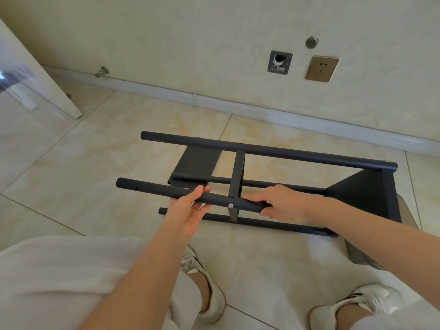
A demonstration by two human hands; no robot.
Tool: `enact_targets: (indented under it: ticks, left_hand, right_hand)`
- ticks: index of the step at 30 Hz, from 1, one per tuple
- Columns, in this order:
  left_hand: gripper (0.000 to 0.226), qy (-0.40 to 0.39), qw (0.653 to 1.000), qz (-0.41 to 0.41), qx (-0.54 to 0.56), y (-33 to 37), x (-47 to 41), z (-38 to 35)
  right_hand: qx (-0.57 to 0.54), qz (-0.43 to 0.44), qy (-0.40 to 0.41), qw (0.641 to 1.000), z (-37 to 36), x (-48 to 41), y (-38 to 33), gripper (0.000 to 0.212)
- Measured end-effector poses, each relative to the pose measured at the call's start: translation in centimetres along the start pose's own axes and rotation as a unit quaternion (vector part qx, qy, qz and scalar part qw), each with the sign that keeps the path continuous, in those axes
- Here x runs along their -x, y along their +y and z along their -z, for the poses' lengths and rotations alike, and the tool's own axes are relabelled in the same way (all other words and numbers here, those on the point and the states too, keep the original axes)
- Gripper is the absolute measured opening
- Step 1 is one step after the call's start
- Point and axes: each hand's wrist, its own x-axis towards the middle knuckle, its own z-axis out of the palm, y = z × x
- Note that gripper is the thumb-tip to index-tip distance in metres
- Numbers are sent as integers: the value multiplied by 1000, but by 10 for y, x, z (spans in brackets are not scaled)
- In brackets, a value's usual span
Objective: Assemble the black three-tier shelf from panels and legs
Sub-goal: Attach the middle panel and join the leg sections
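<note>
The black shelf (262, 182) lies on its side on the tiled floor (95, 163), its four tube legs running roughly level and its middle panel (237, 173) standing edge-on towards the camera. To the left of the middle panel a second panel (197, 163) sits between the legs, and well to its right a third panel (364, 194) closes the frame's end. The near upper leg (154, 190) crosses in front of the middle panel, and a silver screw (230, 206) shows on it right at that crossing. Both hands are on this leg, apart, one on each side of the middle panel. The left hand (188, 210) holds it just left of the panel, thumb over the top and fingers underneath. The right hand (283, 203) grips it just right of the panel, fingers curled round the tube and the forefinger lying along it towards the screw. Beyond the middle panel, on the wall, are a wall socket (322, 69) and an open wall box (279, 62). On the near side of the panel, the person's two pale sneakers (209, 294) rest on the floor.
</note>
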Motion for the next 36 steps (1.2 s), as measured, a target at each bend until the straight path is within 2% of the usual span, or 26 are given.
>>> enact_targets:
  ticks: [9, 13, 21, 25, 32, 36]
  left_hand:
    - [35, -35, 998, -37, -22, 24, -1, -23]
    - [35, -29, 998, -28, -39, 39, -1, -34]
    - [54, -38, 996, -45, -66, 76, 4, -53]
    - [52, -53, 993, -68, -83, 92, 11, -66]
    - [60, -93, 971, -122, -182, 128, 37, -105]
    - [63, -138, 949, -151, -241, 137, 55, -130]
  right_hand:
    - [-38, -18, 66, 997, 9, -5, 4, 53]
    - [-46, -15, 90, 995, 13, -8, 0, 53]
    - [-48, 1, 135, 990, 35, -13, -14, 55]
    - [-58, 12, 189, 980, 40, -10, -19, 48]
    - [-68, -36, 220, 972, 67, 7, -24, 32]
    - [-127, -91, 295, 943, 89, 28, -16, 31]
